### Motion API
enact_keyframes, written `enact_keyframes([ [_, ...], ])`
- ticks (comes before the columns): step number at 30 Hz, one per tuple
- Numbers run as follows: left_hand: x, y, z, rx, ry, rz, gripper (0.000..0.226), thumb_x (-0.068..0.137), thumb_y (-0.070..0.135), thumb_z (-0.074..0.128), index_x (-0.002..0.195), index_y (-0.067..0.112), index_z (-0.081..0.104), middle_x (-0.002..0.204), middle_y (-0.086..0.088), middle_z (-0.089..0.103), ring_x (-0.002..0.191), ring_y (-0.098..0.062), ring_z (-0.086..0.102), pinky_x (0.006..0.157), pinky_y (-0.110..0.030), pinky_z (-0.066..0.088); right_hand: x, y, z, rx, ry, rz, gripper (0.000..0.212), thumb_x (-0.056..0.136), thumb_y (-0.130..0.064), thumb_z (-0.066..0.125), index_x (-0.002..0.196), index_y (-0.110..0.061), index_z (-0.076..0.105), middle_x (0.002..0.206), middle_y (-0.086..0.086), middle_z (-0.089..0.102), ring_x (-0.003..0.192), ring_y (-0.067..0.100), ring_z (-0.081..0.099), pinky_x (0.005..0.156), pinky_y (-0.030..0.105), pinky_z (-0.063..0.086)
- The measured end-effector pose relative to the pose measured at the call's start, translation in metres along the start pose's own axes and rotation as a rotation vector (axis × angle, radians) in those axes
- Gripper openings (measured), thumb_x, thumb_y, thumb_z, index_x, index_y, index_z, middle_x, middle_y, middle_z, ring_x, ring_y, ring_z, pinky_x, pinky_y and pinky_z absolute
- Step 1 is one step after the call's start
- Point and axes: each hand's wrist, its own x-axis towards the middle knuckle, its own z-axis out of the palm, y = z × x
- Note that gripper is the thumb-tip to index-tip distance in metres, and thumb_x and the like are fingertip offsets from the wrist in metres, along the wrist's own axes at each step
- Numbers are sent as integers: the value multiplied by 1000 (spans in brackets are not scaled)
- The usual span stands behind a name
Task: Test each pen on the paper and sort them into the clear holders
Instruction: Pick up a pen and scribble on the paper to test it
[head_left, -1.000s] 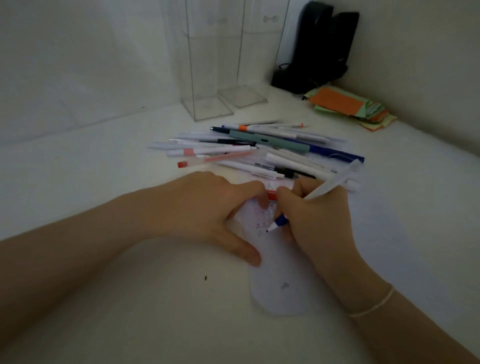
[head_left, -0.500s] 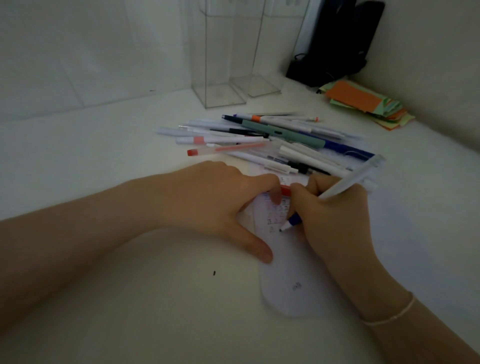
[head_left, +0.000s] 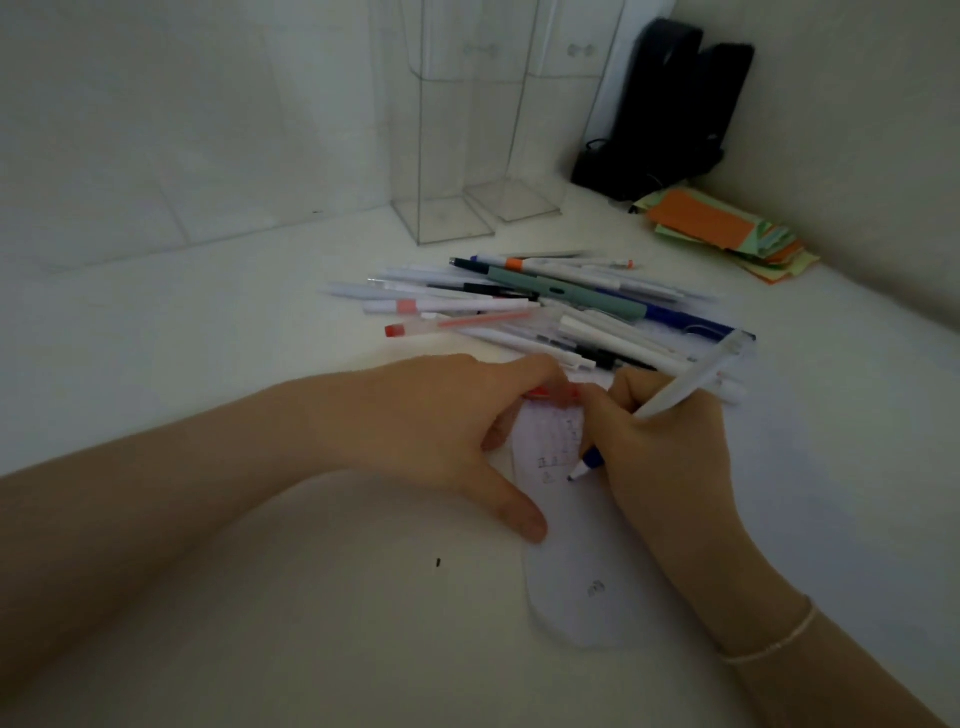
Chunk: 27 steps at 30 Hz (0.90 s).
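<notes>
Right hand (head_left: 670, 457) grips pen (head_left: 675, 395) | tip on paper (head_left: 576, 582) | left hand (head_left: 431, 431) flat

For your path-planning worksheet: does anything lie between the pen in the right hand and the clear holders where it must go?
Yes. The pile of loose pens lies on the table between the white pen in the right hand and the clear holders. Lifted over the pile, its path looks clear.
</notes>
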Motion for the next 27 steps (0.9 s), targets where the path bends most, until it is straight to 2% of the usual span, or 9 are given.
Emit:
enact_keyframes([
  [1,1,0,0,-95,0,-2,70,60,53,80,114,40,38,67,13,54,62,1,51,58,-18,40,1,0,-3,78,-7,31,36,84,-7,63,57,8,45,45,12,49,39,10,39,40,18,34],
  [3,1,-1,-1,-241,-23,-4,59,68,35,81,112,31,42,71,15,61,63,2,54,66,-21,44,1,-6,-10,347,-35,126,31,81,-18,67,59,-3,52,48,6,55,36,12,42,39,18,36],
  [6,3,-4,-4,-609,-71,-44,38,70,14,68,101,21,47,71,10,64,69,-2,55,74,-23,45,3,-11,-18,770,-118,238,21,77,-21,63,64,-5,56,61,7,63,40,15,51,40,19,44],
  [9,3,-4,-9,-792,-48,-82,38,71,0,65,102,14,49,65,7,60,65,-6,52,62,-17,41,2,-14,-18,1035,-228,315,22,75,-16,55,60,-6,66,64,9,66,50,20,63,47,25,53],
  [12,3,-2,-9,-749,-9,-24,43,73,0,68,109,12,46,63,9,56,60,-6,49,62,-21,41,2,-14,-17,1013,-287,271,22,77,-13,50,64,-5,65,65,13,67,52,23,66,49,27,55],
  [17,4,1,0,-711,33,27,45,78,-9,66,112,10,43,65,-3,50,54,-10,43,57,-26,40,4,-7,-12,904,-282,182,14,80,-11,51,70,-1,53,62,15,63,51,23,60,54,29,56],
  [20,4,1,3,-688,51,53,45,78,-9,66,111,12,43,69,-7,50,56,-12,43,57,-27,41,3,-7,-10,823,-278,163,17,85,-8,51,68,-2,52,57,11,60,45,19,54,48,25,51],
  [24,4,0,7,-609,85,50,41,76,6,68,109,16,45,73,-11,55,60,-11,50,59,-29,44,1,-7,-10,710,-282,138,17,75,-19,60,64,-5,59,54,7,61,43,15,53,44,22,47],
  [27,4,-2,10,-344,194,117,37,77,22,62,109,13,47,77,3,62,68,-14,61,61,-24,49,0,-5,-10,599,-339,95,16,70,-27,66,65,-12,69,64,11,70,56,19,65,57,27,57],
])
